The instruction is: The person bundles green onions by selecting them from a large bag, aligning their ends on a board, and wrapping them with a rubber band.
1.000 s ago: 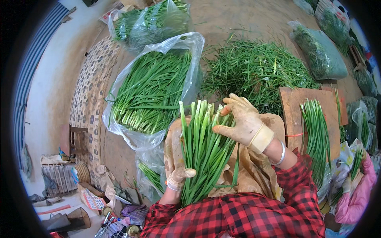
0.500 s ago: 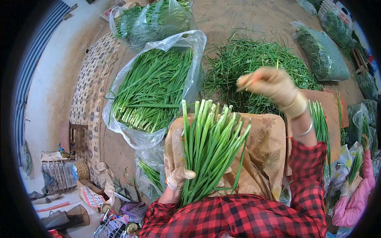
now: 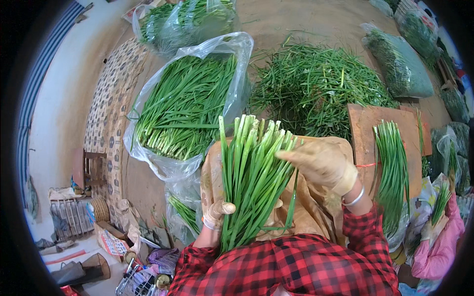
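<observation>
A thick bunch of garlic chives (image 3: 254, 172), pale cut ends up, stands over my lap. My left hand (image 3: 217, 214), in a cream glove, is closed round its lower left side, thumb across the front. My gloved right hand (image 3: 321, 165) is at the bunch's upper right edge, its fingers reaching the stalks and smeared by motion, so their grip does not show. Under the bunch, a tan flowered cloth (image 3: 316, 207) covers my lap. Another bunch of chives (image 3: 391, 167) lies on a brown board (image 3: 363, 133) to my right.
An open clear plastic bag (image 3: 242, 59) packed with chives (image 3: 190, 103) stands ahead left. A loose heap of green leaves (image 3: 316, 93) lies ahead right. Full bags (image 3: 400, 64) stand beyond. At far right, a person in a pink sleeve (image 3: 442, 241) holds chives. Baskets and clutter lie lower left.
My right hand has come down and left from above the leaf heap to the bunch's right edge. My left hand still grips the bunch. The view has shifted slightly.
</observation>
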### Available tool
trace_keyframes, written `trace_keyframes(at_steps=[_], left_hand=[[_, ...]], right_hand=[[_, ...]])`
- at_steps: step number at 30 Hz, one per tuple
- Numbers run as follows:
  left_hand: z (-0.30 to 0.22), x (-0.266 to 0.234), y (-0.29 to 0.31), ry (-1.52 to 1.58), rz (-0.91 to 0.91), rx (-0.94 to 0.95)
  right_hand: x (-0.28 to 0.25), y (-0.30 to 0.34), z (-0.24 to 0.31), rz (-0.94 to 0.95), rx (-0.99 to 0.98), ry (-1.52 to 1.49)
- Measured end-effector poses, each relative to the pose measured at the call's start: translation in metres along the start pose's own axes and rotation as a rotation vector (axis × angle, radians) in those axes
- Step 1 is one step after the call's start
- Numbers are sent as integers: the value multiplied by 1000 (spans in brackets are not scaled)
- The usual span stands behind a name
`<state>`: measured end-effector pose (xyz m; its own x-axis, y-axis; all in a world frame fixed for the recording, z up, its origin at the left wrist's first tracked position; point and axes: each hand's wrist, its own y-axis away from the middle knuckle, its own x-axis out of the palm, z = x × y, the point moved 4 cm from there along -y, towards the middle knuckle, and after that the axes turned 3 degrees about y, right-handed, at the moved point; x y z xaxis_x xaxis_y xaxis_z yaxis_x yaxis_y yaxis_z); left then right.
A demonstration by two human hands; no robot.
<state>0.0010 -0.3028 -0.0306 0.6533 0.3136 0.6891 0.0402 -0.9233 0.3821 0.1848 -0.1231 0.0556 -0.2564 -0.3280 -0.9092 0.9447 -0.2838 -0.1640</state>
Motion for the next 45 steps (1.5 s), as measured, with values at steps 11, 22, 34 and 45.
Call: trace_keyframes(at_steps=[11, 22, 34, 45], left_hand=[[3, 5, 1, -46, 21, -12], [-14, 46, -28, -842, 267, 50], [-3, 50, -48, -1225, 242, 253], [-76, 84, -112, -346, 330, 107]], right_hand=[[-23, -9, -24, -317, -54, 10], [76, -10, -49, -455, 183, -1980], [68, -29, -55, -374, 283, -1855], [-14, 18, -107, -1061, 257, -1604]])
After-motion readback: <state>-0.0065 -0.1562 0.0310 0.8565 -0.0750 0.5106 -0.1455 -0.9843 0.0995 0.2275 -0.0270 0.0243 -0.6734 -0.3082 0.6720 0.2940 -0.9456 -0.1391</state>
